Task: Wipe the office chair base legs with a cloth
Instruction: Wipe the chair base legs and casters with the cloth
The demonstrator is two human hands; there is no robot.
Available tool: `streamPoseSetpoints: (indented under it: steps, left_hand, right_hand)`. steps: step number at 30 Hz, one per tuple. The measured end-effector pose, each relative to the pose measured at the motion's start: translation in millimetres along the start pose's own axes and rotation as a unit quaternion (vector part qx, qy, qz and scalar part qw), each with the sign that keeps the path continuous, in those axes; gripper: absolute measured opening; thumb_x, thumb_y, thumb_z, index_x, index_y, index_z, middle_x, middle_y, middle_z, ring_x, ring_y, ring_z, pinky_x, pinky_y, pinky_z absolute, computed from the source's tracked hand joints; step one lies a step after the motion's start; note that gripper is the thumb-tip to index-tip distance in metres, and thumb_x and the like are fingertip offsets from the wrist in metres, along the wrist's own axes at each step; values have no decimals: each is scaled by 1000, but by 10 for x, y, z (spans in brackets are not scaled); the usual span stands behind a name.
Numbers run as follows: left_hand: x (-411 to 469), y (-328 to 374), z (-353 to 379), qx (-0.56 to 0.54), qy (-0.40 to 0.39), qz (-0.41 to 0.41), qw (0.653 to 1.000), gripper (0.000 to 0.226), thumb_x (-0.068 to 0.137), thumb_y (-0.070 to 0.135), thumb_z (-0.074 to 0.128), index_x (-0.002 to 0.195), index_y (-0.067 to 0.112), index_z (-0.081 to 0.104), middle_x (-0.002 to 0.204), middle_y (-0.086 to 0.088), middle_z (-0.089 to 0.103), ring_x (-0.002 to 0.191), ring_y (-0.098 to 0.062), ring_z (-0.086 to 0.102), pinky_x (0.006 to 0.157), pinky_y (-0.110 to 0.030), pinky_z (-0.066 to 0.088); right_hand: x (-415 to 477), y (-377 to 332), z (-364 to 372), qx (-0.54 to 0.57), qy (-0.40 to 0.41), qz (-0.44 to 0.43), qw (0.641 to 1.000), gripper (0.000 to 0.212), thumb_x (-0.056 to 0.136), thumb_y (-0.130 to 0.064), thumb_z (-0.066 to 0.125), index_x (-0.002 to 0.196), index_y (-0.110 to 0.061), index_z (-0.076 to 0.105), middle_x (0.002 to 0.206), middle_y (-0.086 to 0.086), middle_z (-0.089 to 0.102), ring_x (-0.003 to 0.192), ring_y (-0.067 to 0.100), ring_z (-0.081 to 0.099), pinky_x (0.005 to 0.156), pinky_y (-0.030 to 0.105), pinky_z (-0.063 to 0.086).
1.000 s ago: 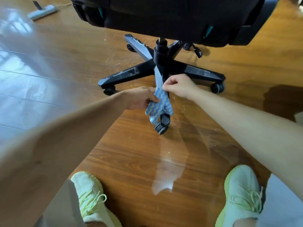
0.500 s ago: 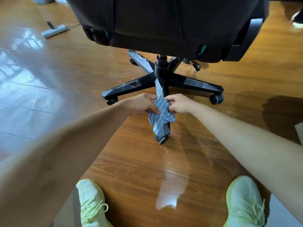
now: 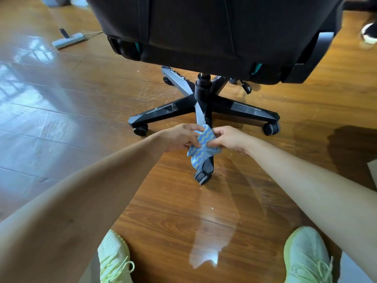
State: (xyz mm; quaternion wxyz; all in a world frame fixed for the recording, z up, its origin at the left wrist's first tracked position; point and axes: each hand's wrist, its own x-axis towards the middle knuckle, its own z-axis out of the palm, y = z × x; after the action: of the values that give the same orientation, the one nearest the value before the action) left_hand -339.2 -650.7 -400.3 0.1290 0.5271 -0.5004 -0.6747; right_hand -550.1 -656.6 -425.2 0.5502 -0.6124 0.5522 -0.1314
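Observation:
A black office chair (image 3: 214, 27) stands on a star base (image 3: 202, 99) with several legs on castors. The leg that points toward me (image 3: 207, 166) ends in a castor (image 3: 201, 177). A blue cloth with yellow wavy stripes (image 3: 204, 148) hangs over this leg, hiding its middle. My left hand (image 3: 181, 136) pinches the cloth's left side. My right hand (image 3: 228, 138) pinches its right side. Both hands are just above the leg, close together.
Glossy wooden floor all around. A grey floor-tool head (image 3: 68, 40) lies at the far left. My two pale green shoes (image 3: 114, 260) (image 3: 306, 258) are at the bottom. Another person's shoe (image 3: 369, 31) shows at the top right.
Both hands have drawn the cloth nearer to me along the front leg. The camera has tilted so the chair sits lower in view.

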Motion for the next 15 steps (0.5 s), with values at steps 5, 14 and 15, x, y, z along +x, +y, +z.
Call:
streamPoseSetpoints:
  steps: [5,14,15]
  left_hand:
    - [28,-15,13,33,111,17,993,39,86,-4,74,121,12,73,113,-11,72,110,-25,69,94,-36,58]
    - [-36,-106,51,-6,15,-22,1000,43,88,9,77,130,15,68,129,-6,73,120,-18,67,95,-31,52]
    - [-53,-112,53,-4,4,-23,1000,42,89,8,77,130,13,69,125,-5,75,118,-18,69,95,-30,52]
  right_hand:
    - [-23,98,-67,82,-56,35,994,27,90,-15,70,116,-18,72,110,3,77,105,20,74,98,45,56]
    - [-86,201,-135,221,-65,58,971,48,81,-5,52,127,-9,66,124,20,70,115,35,68,99,51,55]
    - [-94,208,-140,234,-68,57,968,49,80,-6,53,128,-7,64,122,20,70,113,35,69,94,49,57]
